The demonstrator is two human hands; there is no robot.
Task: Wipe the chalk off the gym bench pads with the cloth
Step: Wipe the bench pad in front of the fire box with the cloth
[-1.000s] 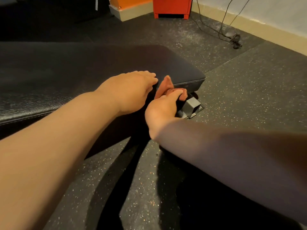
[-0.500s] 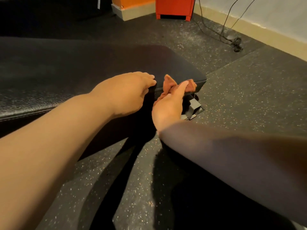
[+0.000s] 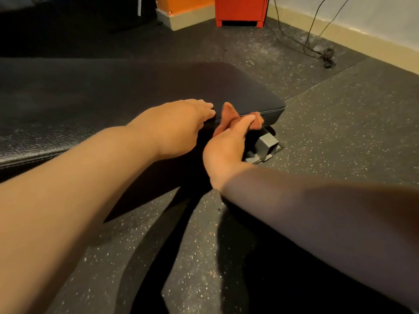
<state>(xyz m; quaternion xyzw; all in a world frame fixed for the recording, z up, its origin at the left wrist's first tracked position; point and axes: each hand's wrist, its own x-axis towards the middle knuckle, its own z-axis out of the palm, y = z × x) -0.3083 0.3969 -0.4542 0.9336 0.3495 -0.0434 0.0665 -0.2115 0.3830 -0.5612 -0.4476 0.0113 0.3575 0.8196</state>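
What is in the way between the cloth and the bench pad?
Nothing visible. The right hand holds the cloth straight against the bench pad at its side edge. The left hand rests on the pad beside it, not between.

The left forearm (image 3: 74, 200) is bare; the right forearm (image 3: 317, 214) looks dark from the wrist back, perhaps a snug sleeve.
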